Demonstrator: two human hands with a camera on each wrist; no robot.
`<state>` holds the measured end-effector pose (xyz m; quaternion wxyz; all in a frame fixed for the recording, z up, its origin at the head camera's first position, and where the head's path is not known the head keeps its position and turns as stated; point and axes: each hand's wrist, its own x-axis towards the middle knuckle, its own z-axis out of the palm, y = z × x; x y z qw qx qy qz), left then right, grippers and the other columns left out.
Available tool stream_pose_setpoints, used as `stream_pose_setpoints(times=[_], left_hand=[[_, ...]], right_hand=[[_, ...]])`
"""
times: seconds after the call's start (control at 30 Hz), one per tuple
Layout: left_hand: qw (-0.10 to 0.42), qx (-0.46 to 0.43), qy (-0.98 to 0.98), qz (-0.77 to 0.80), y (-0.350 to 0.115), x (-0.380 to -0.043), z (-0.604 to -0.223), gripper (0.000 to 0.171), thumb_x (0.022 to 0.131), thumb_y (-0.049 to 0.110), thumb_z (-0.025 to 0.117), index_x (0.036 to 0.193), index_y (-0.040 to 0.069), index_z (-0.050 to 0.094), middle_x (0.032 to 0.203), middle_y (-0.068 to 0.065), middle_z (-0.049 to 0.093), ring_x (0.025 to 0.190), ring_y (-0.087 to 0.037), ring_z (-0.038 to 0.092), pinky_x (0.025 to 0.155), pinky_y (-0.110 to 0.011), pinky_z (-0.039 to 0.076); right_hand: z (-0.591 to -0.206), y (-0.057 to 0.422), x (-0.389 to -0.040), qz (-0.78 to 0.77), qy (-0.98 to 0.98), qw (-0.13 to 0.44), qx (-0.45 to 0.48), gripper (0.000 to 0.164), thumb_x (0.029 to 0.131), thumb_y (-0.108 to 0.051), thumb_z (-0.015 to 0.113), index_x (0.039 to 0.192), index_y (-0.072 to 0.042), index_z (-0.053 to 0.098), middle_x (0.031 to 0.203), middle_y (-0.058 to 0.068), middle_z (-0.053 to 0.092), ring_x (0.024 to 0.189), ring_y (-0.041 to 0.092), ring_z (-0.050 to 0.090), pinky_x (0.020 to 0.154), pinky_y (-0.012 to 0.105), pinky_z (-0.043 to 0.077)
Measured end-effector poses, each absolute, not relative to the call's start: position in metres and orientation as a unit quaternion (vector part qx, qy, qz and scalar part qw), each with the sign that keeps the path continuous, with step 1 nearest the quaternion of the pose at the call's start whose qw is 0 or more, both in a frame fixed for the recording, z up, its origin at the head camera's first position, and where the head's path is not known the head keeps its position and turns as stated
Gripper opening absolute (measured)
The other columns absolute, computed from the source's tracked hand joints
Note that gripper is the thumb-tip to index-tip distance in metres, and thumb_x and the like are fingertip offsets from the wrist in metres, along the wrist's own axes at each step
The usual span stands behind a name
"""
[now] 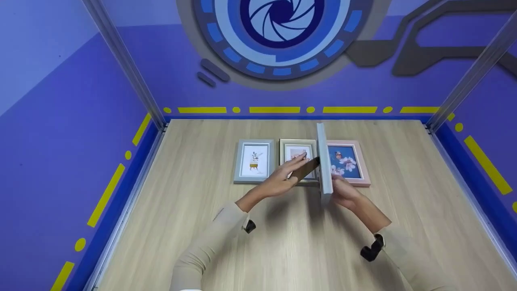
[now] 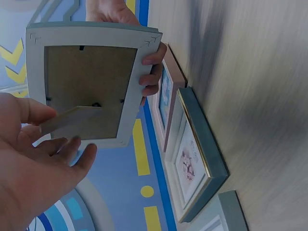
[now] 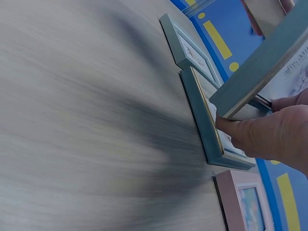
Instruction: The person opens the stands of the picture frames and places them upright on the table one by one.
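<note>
- Left hand (image 1: 278, 180) pinches the stand flap (image 2: 72, 118), thumb and fingers close together.
- Right hand (image 1: 346, 193) grips the held frame (image 1: 325, 161) by its edge, fingers curled onto the back.
- Held frame: edge-on between both hands; front mostly hidden, lettering illegible.
- Gold frame (image 1: 293, 150) beneath left hand, partly covered.
- Pink frame (image 1: 346, 162) by right hand, left side hidden.
- Grey-blue frame (image 1: 253, 161) left of left hand.
</note>
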<state>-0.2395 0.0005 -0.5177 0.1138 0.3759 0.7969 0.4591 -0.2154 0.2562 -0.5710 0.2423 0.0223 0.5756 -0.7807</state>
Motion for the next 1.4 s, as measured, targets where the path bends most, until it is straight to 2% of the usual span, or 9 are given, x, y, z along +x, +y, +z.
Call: stream_pose_setpoints(times=[0.13,0.27,0.5,0.67,0.87,0.97,1.1,1.23,1.4], left_hand=[[0.088,0.37,0.817,0.434,0.005,-0.237,-0.513,0.055,0.099,0.006,0.043,0.154,0.0,0.041,0.165,-0.017,0.033,0.157,-0.031,0.025,0.128,-0.045,0.021],[0.068,0.347,0.819,0.453,0.009,-0.235,-0.511,0.045,0.106,0.012,0.043,0.145,-0.007,0.05,0.156,-0.024,0.045,0.151,-0.035,0.037,0.127,-0.043,0.025],[0.057,0.301,0.825,0.475,0.014,-0.234,-0.514,0.04,0.104,0.032,0.058,0.134,0.006,0.064,0.14,-0.012,0.062,0.131,-0.027,0.056,0.111,-0.04,0.046],[0.05,0.268,0.846,0.458,0.02,-0.234,-0.515,0.059,0.095,0.037,0.07,0.141,0.001,0.058,0.151,-0.019,0.053,0.142,-0.033,0.049,0.119,-0.046,0.039],[0.025,0.268,0.855,0.444,0.028,-0.236,-0.52,0.05,0.096,0.031,0.069,0.133,-0.003,0.062,0.147,-0.023,0.055,0.143,-0.036,0.048,0.121,-0.05,0.036],[0.012,0.268,0.86,0.435,0.035,-0.237,-0.524,0.046,0.096,0.028,0.07,0.13,-0.002,0.063,0.139,-0.02,0.062,0.134,-0.034,0.056,0.115,-0.045,0.043],[-0.001,0.27,0.859,0.436,0.046,-0.24,-0.529,0.041,0.095,0.022,0.071,0.127,-0.002,0.065,0.123,-0.018,0.066,0.112,-0.034,0.065,0.097,-0.039,0.053],[-0.01,0.273,0.859,0.433,0.055,-0.242,-0.532,0.038,0.093,0.02,0.071,0.124,-0.002,0.067,0.112,-0.018,0.064,0.099,-0.033,0.065,0.082,-0.029,0.052],[-0.008,0.279,0.866,0.415,0.069,-0.245,-0.534,0.035,0.094,0.02,0.071,0.123,0.002,0.068,0.108,-0.018,0.066,0.096,-0.028,0.065,0.08,-0.024,0.049]], right_hand=[[-0.571,0.252,-0.219,-0.778,0.577,0.248,0.034,0.024,0.11,-0.008,0.033,0.132,0.001,0.036,0.105,-0.005,0.059,0.1,0.007,0.057,0.088,0.023,0.049],[-0.569,0.251,-0.218,-0.768,0.59,0.244,0.058,0.04,0.111,-0.01,0.032,0.147,0.006,0.024,0.115,-0.003,0.058,0.104,0.007,0.057,0.09,0.024,0.05],[-0.564,0.254,-0.219,-0.753,0.616,0.213,0.093,0.061,0.111,-0.015,0.038,0.158,0.006,0.006,0.135,0.009,0.045,0.113,0.011,0.052,0.091,0.024,0.049],[-0.559,0.262,-0.22,-0.755,0.625,0.166,0.114,0.063,0.108,-0.014,0.048,0.155,0.004,0.01,0.121,0.005,0.052,0.1,0.008,0.058,0.084,0.026,0.051],[-0.55,0.28,-0.222,-0.74,0.654,0.13,0.093,0.063,0.107,-0.011,0.049,0.156,0.004,0.013,0.121,0.005,0.049,0.097,0.007,0.059,0.083,0.025,0.054],[-0.545,0.291,-0.223,-0.707,0.695,0.106,0.082,0.063,0.107,-0.013,0.051,0.156,0.006,0.017,0.127,0.01,0.043,0.098,0.008,0.058,0.08,0.025,0.057],[-0.539,0.306,-0.221,-0.66,0.743,0.071,0.09,0.063,0.104,-0.017,0.058,0.153,0.006,0.026,0.124,0.01,0.045,0.089,0.008,0.064,0.072,0.027,0.061],[-0.537,0.32,-0.219,-0.649,0.752,0.053,0.102,0.063,0.102,-0.018,0.062,0.151,0.007,0.031,0.117,0.006,0.049,0.082,0.006,0.067,0.07,0.028,0.062],[-0.534,0.335,-0.214,-0.643,0.756,0.029,0.121,0.059,0.102,-0.016,0.061,0.147,0.011,0.034,0.107,0.0,0.052,0.083,0.003,0.065,0.071,0.028,0.063]])
